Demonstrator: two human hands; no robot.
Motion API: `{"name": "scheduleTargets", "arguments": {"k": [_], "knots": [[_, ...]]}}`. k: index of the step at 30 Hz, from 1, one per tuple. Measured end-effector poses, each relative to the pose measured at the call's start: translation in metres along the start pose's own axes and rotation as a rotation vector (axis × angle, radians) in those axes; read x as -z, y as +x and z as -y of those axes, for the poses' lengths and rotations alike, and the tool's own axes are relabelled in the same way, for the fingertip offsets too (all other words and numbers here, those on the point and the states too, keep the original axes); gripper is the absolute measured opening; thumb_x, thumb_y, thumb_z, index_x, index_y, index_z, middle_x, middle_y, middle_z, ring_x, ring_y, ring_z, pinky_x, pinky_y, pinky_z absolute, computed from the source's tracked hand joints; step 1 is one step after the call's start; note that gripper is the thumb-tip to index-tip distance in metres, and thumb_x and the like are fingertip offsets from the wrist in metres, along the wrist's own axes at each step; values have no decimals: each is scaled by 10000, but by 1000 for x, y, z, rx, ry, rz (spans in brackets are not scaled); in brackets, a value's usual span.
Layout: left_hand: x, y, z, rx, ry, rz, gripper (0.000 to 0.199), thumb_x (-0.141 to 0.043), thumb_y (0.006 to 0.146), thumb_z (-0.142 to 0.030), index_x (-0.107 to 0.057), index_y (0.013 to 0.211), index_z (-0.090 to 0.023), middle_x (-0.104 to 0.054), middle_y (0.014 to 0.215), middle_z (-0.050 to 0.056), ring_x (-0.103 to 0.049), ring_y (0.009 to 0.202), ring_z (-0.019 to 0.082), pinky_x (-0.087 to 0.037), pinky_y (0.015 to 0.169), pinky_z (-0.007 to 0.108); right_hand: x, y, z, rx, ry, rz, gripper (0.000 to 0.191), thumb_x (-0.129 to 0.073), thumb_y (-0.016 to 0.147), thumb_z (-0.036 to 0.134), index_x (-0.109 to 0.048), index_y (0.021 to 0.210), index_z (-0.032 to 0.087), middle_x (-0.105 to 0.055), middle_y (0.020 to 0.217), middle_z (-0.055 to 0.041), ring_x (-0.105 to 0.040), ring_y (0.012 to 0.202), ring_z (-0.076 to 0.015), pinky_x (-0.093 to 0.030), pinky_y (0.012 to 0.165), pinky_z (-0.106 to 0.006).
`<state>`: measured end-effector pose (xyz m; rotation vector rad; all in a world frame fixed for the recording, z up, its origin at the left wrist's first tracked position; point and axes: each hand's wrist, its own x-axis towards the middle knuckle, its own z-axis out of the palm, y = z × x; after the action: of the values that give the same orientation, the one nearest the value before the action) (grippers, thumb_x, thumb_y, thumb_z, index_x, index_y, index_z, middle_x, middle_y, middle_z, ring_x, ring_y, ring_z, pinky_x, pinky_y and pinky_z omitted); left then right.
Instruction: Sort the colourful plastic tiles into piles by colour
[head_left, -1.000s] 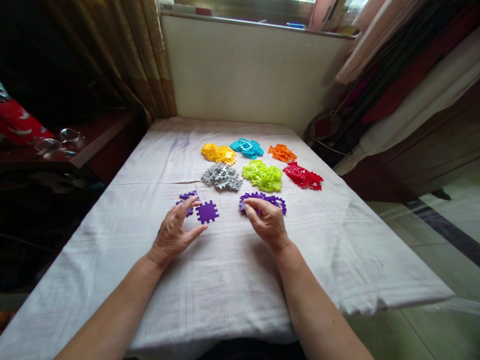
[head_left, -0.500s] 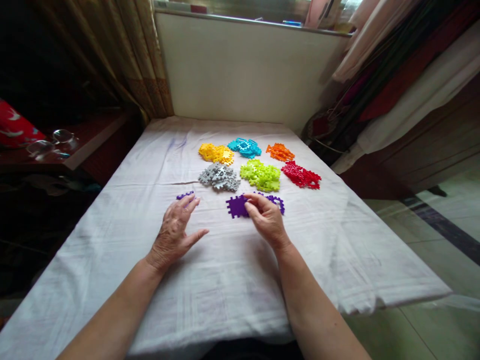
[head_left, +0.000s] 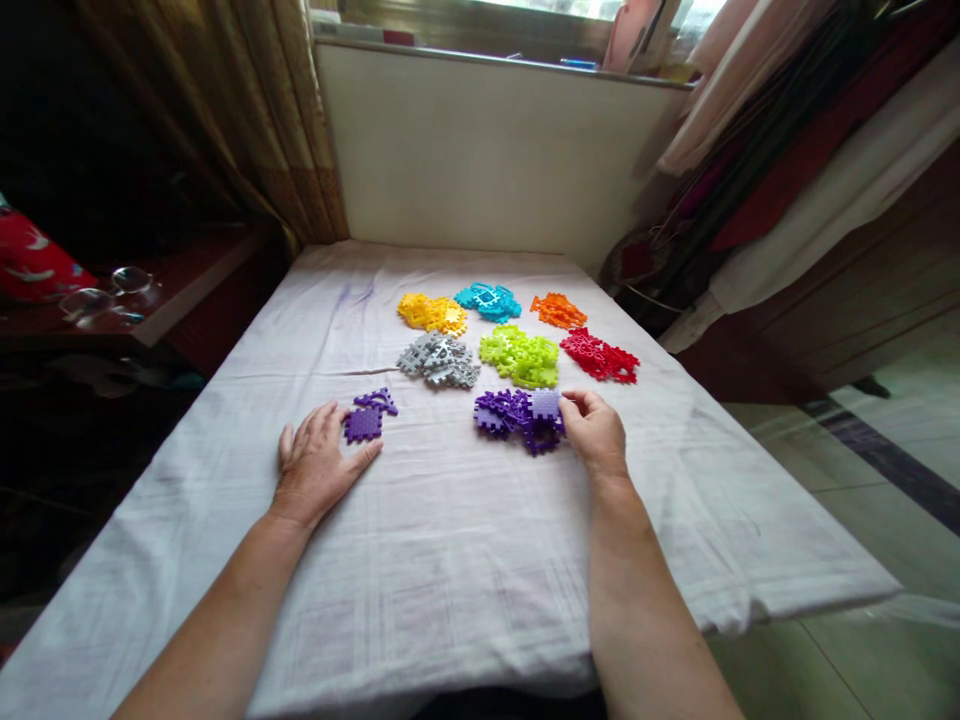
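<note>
My left hand (head_left: 315, 465) lies on the cloth with its fingers apart, beside a flat purple square piece (head_left: 364, 424). A purple triangular frame piece (head_left: 377, 401) is just behind that square. My right hand (head_left: 592, 430) pinches a purple square tile (head_left: 546, 404) by its right edge, over the right side of a purple pile (head_left: 510, 415). Behind the purple pieces are a grey pile (head_left: 439, 360), a lime green pile (head_left: 520, 356) and a red pile (head_left: 600, 355). Farther back sit yellow (head_left: 431, 314), blue (head_left: 488, 301) and orange (head_left: 559, 310) piles.
A pale cloth (head_left: 435, 560) covers the table. On a dark side table at the left are glasses (head_left: 112, 290) and a red patterned object (head_left: 37, 258). A curtain (head_left: 255, 120) hangs at the back left, and clothes (head_left: 825, 200) hang at the right.
My left hand has moved left and opened away from a purple square now lying by the triangular piece. My right hand has moved right and now pinches a different-looking tile at the pile's right side.
</note>
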<state>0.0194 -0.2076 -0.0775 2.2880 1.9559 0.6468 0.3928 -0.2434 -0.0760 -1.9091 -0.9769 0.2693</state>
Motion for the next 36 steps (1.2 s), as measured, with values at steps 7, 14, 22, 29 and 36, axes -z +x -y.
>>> {"name": "scheduleTargets", "arguments": {"k": [7,14,22,29,36], "knots": [[1,1,2,-1,-32,-17,427,-577,828,-517,-612,1143,-231,-557,1406,165,-485,1322,328,-266,1127,601,3,-2,5,71,-120,-44,299,-596,707,471,-742,804,228,-677,666,-17,-542,539,-160,-427,580,-293],[5,2,0,-193,-170,-23,411,-626,813,-551,-609,1075,-234,-580,1383,134,-518,1296,301,-337,1112,535,-1,-16,31,240,-33,-122,308,-534,778,442,-724,803,201,-713,812,-73,-616,677,-195,-504,734,-337],[1,-6,-41,-562,-306,-99,465,-641,857,-479,-536,1242,-241,-571,1391,132,-516,1311,276,-332,1141,515,-24,-61,68,439,224,341,281,-588,852,406,-731,987,205,-730,725,-17,-623,575,-138,-503,613,-251],[-8,-7,-60,-626,-247,-87,466,-621,875,-471,-529,1269,-241,-577,1390,128,-497,1335,262,-299,1166,503,-38,-76,75,511,293,535,206,-582,862,327,-738,921,205,-749,795,-33,-644,631,-136,-507,625,-241],[-11,24,-32,-401,-41,-107,595,-572,876,-489,-482,1375,-179,-502,1465,168,-432,1382,305,-248,1175,514,-13,-46,61,335,228,167,276,-571,843,409,-733,950,213,-756,827,-34,-644,638,-153,-517,655,-262]]}}
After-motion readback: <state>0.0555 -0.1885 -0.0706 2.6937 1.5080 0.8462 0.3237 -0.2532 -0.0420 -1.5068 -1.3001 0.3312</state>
